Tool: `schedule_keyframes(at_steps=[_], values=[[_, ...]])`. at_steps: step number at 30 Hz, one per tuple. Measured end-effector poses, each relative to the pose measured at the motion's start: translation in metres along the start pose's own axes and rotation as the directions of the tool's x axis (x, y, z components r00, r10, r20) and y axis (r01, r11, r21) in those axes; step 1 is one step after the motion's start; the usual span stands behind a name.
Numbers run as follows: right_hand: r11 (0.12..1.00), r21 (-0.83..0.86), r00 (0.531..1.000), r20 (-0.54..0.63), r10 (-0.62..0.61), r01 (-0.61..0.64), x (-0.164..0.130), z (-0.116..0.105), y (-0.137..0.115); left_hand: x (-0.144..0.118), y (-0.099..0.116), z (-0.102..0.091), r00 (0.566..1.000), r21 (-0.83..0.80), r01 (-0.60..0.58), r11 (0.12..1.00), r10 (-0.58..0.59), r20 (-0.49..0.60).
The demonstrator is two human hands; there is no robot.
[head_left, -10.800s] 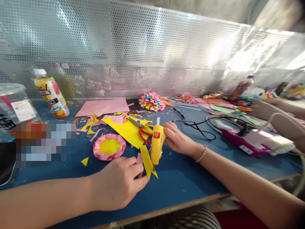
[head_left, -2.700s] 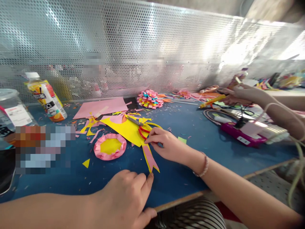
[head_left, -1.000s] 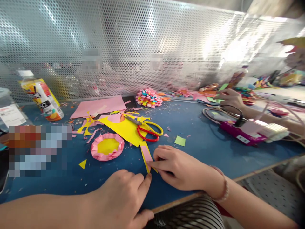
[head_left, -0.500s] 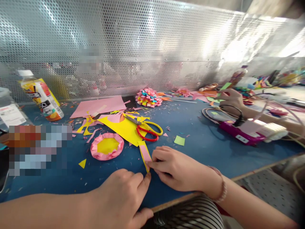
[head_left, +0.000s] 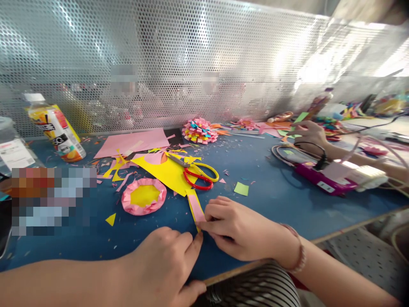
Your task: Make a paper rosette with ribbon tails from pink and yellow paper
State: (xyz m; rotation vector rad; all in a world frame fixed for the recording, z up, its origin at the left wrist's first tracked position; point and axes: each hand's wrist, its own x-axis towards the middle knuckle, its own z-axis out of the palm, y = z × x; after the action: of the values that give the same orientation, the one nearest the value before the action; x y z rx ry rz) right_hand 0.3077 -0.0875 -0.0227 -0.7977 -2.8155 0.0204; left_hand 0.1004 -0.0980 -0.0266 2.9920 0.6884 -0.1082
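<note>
A narrow yellow paper strip with a pink strip on top of it (head_left: 196, 207) lies on the blue table. The curled fingers of my right hand (head_left: 238, 226) grip its lower part. The outstretched index finger of my left hand (head_left: 166, 262) presses the strip's near end, with the thumb apart at the table edge. Left of the strip rests a round yellow paper disc ringed with pink folded paper (head_left: 144, 196). Beyond it lie a yellow paper sheet (head_left: 171, 172) and scissors with red and yellow handles (head_left: 200, 177).
At the back are a pink sheet (head_left: 132, 143) and a multicoloured paper flower (head_left: 200, 130). On the left stands a drink bottle (head_left: 59, 132). A purple power strip (head_left: 324, 179) with cables lies right, before another person's hand (head_left: 309, 135) holding green paper. Paper scraps litter the table (head_left: 255, 221).
My right hand has shifted very slightly along the strip toward me. My left hand keeps its place, and the other things lie as before.
</note>
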Motion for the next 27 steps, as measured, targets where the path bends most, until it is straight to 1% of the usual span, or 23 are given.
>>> schedule_keyframes(at_steps=[3, 7, 9, 12, 17, 19, 24, 27], values=[[1.0, 0.014, 1.0, -0.001, 0.008, -0.008, -0.0005, 0.0, 0.0, 0.0, 0.0003, -0.0003, 1.0, -0.004, 0.0, 1.0, 0.0, 0.0], [0.997, 0.041, 0.993, -0.098, 0.069, -0.066, -0.0054, -0.0015, 0.0044, -0.0006, 0.0008, 0.0, 1.0, 0.024, -0.004, 1.0, 0.004, -0.007], [0.995, 0.046, 0.987, -0.127, 0.097, -0.091, -0.0079, -0.0024, 0.0071, -0.0009, 0.0008, 0.0006, 1.0, 0.032, -0.003, 0.999, 0.003, -0.015], [0.997, 0.042, 0.993, -0.093, 0.07, -0.066, -0.0089, -0.0032, 0.0092, -0.001, 0.0005, 0.0011, 1.0, 0.025, 0.002, 1.0, -0.001, -0.022], [0.999, 0.037, 1.0, -0.025, 0.012, -0.011, -0.0061, -0.0029, 0.0087, -0.0003, 0.0002, 0.0, 1.0, 0.016, 0.006, 1.0, -0.006, 0.001], [0.999, 0.04, 1.0, -0.027, 0.0, 0.001, -0.0059, -0.0027, 0.0086, -0.0002, 0.0001, -0.0002, 1.0, 0.01, 0.002, 1.0, -0.002, 0.008], [1.0, 0.016, 0.995, -0.1, -0.005, 0.007, -0.0065, -0.0023, 0.0078, -0.0008, 0.0004, 0.0009, 1.0, 0.012, 0.001, 1.0, -0.001, 0.004], [1.0, -0.003, 0.996, -0.086, -0.002, 0.001, -0.006, -0.0017, 0.0071, -0.001, 0.0005, 0.0006, 1.0, 0.004, 0.007, 1.0, -0.007, -0.003]])
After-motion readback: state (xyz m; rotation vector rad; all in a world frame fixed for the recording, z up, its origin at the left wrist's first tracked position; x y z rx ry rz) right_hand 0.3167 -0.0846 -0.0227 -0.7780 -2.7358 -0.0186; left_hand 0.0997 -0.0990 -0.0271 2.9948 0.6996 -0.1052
